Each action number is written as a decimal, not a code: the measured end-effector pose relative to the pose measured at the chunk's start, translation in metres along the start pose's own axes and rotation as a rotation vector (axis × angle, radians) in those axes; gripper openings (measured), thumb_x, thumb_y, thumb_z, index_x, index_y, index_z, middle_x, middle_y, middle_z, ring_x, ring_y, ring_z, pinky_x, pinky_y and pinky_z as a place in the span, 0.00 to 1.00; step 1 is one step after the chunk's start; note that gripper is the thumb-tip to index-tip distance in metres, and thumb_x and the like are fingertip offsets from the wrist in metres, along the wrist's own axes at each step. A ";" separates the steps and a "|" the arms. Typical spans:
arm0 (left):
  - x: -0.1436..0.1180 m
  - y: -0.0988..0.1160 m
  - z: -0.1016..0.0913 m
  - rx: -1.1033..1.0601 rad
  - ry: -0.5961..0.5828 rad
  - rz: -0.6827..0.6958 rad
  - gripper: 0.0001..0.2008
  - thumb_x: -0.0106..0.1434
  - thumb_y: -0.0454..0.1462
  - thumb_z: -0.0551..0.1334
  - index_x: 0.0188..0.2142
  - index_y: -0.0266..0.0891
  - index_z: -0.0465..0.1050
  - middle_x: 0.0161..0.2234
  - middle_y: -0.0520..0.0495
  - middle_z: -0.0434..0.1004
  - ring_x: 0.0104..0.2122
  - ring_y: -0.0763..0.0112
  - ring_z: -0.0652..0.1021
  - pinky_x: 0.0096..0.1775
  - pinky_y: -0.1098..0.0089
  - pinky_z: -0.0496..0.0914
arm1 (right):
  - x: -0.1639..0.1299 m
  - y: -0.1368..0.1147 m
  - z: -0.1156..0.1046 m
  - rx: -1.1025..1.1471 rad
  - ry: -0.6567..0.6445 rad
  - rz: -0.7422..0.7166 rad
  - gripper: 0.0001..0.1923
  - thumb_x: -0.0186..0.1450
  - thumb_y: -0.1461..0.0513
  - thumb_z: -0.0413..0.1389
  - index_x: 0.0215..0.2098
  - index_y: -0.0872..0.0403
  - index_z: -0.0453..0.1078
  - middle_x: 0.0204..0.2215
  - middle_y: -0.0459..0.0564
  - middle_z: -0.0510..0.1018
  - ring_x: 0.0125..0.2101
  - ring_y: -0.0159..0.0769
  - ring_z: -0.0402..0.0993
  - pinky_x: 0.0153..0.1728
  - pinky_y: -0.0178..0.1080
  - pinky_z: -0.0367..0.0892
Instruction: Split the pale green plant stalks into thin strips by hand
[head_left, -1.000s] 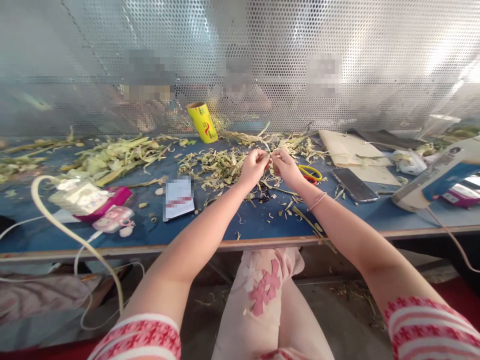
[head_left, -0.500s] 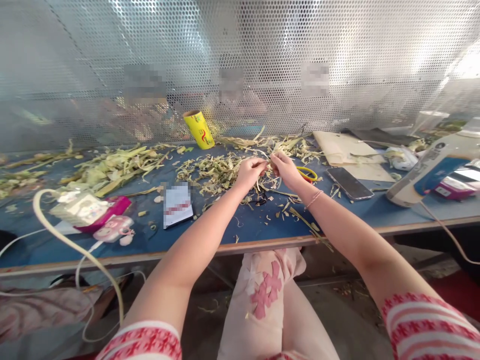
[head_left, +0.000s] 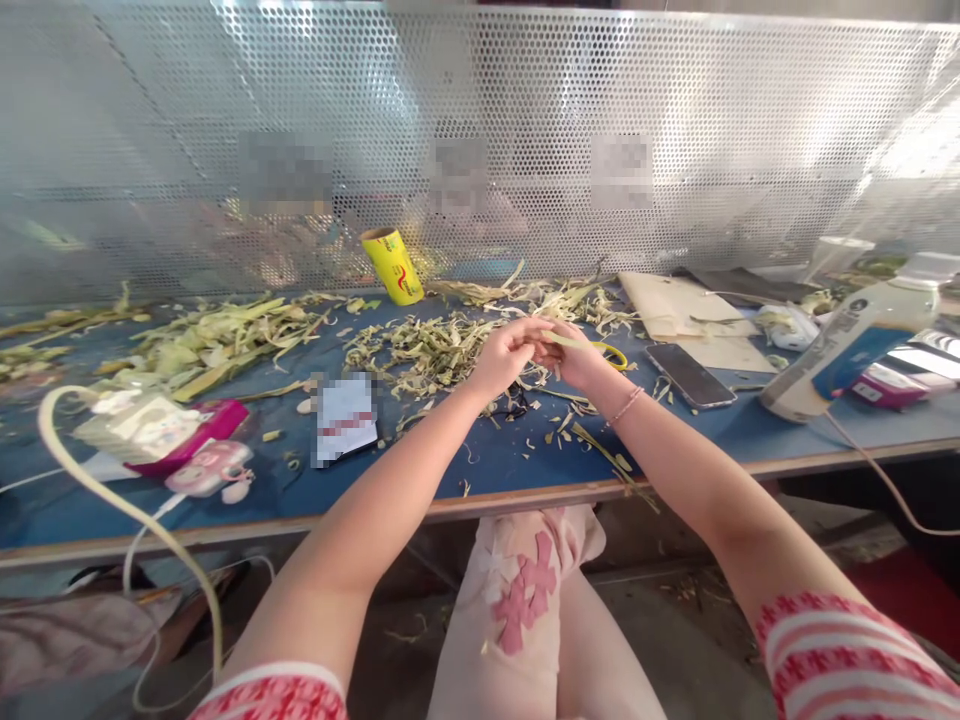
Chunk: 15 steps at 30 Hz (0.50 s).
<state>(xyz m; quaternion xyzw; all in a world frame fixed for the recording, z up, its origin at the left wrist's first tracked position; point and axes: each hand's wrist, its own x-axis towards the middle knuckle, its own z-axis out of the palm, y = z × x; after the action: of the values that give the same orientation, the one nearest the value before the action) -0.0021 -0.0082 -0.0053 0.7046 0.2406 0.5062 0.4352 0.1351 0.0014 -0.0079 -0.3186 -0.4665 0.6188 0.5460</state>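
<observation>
Since the earlier frames the two hands have been drawn closer together and slightly lower over the tabletop [head_left: 525, 455], and the pale green leaf strip [head_left: 564, 341] that was stretched between them is now seen lying across the right hand. The left hand [head_left: 504, 355] is curled, its grip pressed together on the near end of the strip, against the fingers of the other hand. The right hand [head_left: 576, 356] is closed around the same strip, the grip pinching it, with a thin bracelet [head_left: 625, 404] worn at the wrist. The strip is held just above the blue surface, over a scatter of dried leaf scraps [head_left: 427, 350].

Yellow-handled scissors [head_left: 613, 353] are partly hidden just behind the right hand. A dark phone [head_left: 690, 375] is laid to the right, near a sheet of cardboard [head_left: 675, 305]. A glue gun [head_left: 847, 345] is rested further right, its cord hanging over the edge. A yellow roll [head_left: 392, 265] is stood tilted against the perforated metal screen [head_left: 480, 130] at the back. On the left, a heap of longer husk leaves [head_left: 217, 335], a blurred card [head_left: 343, 418], a pink case [head_left: 206, 425] and a pale cable [head_left: 112, 490] are seen. The person's knees in pale patterned fabric [head_left: 525, 590] are shown below the table edge
</observation>
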 end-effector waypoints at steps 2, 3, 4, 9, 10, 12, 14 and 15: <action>-0.001 0.000 0.003 0.070 0.011 0.049 0.08 0.58 0.34 0.61 0.39 0.39 0.73 0.33 0.47 0.79 0.30 0.75 0.78 0.34 0.70 0.74 | -0.001 -0.001 0.001 0.025 0.019 -0.007 0.09 0.58 0.59 0.59 0.34 0.53 0.65 0.21 0.41 0.68 0.17 0.24 0.60 0.18 0.30 0.58; -0.001 0.000 0.004 0.090 0.028 0.062 0.08 0.58 0.36 0.62 0.39 0.39 0.73 0.33 0.47 0.79 0.30 0.75 0.78 0.34 0.70 0.74 | -0.001 -0.001 0.002 0.034 0.030 -0.016 0.09 0.57 0.60 0.59 0.34 0.53 0.66 0.21 0.41 0.68 0.17 0.24 0.59 0.17 0.30 0.56; -0.001 -0.001 0.004 0.104 0.049 0.068 0.08 0.58 0.37 0.63 0.38 0.39 0.72 0.33 0.47 0.79 0.29 0.75 0.77 0.34 0.70 0.73 | -0.002 -0.002 0.003 0.036 0.037 -0.023 0.08 0.57 0.60 0.59 0.35 0.53 0.66 0.20 0.40 0.66 0.16 0.23 0.57 0.16 0.29 0.53; 0.003 -0.004 -0.002 0.182 0.142 0.072 0.07 0.58 0.41 0.63 0.31 0.39 0.69 0.25 0.52 0.73 0.24 0.76 0.74 0.30 0.72 0.69 | -0.005 -0.002 0.010 -0.068 0.025 -0.052 0.09 0.57 0.60 0.59 0.32 0.53 0.63 0.16 0.35 0.55 0.14 0.20 0.45 0.15 0.27 0.41; 0.004 -0.005 -0.003 0.200 0.142 0.071 0.08 0.58 0.41 0.63 0.30 0.39 0.69 0.24 0.53 0.72 0.24 0.77 0.73 0.29 0.73 0.68 | -0.006 -0.002 0.011 -0.094 0.026 -0.068 0.09 0.56 0.60 0.59 0.32 0.53 0.62 0.16 0.34 0.54 0.15 0.20 0.45 0.15 0.27 0.41; 0.005 -0.007 -0.004 0.226 0.131 0.067 0.09 0.58 0.42 0.63 0.29 0.39 0.69 0.23 0.54 0.70 0.23 0.77 0.71 0.28 0.73 0.66 | -0.007 -0.002 0.012 -0.149 0.029 -0.103 0.10 0.57 0.59 0.58 0.33 0.53 0.62 0.16 0.34 0.52 0.15 0.20 0.44 0.15 0.27 0.41; 0.005 -0.008 -0.004 0.237 0.136 0.058 0.10 0.58 0.42 0.63 0.27 0.39 0.67 0.23 0.54 0.69 0.23 0.77 0.69 0.28 0.73 0.65 | -0.008 -0.001 0.013 -0.199 0.036 -0.130 0.09 0.58 0.59 0.57 0.34 0.52 0.63 0.15 0.33 0.52 0.15 0.20 0.43 0.16 0.28 0.42; 0.005 -0.009 -0.003 0.243 0.146 0.049 0.11 0.58 0.43 0.62 0.27 0.39 0.66 0.23 0.53 0.69 0.24 0.76 0.69 0.29 0.72 0.65 | -0.007 0.000 0.013 -0.220 0.042 -0.139 0.09 0.58 0.59 0.57 0.35 0.52 0.63 0.15 0.33 0.52 0.14 0.21 0.44 0.16 0.28 0.42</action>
<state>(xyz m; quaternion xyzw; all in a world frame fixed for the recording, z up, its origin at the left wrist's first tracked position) -0.0027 0.0011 -0.0100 0.7189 0.3137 0.5339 0.3156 0.1247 -0.0089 -0.0036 -0.3562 -0.5412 0.5176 0.5589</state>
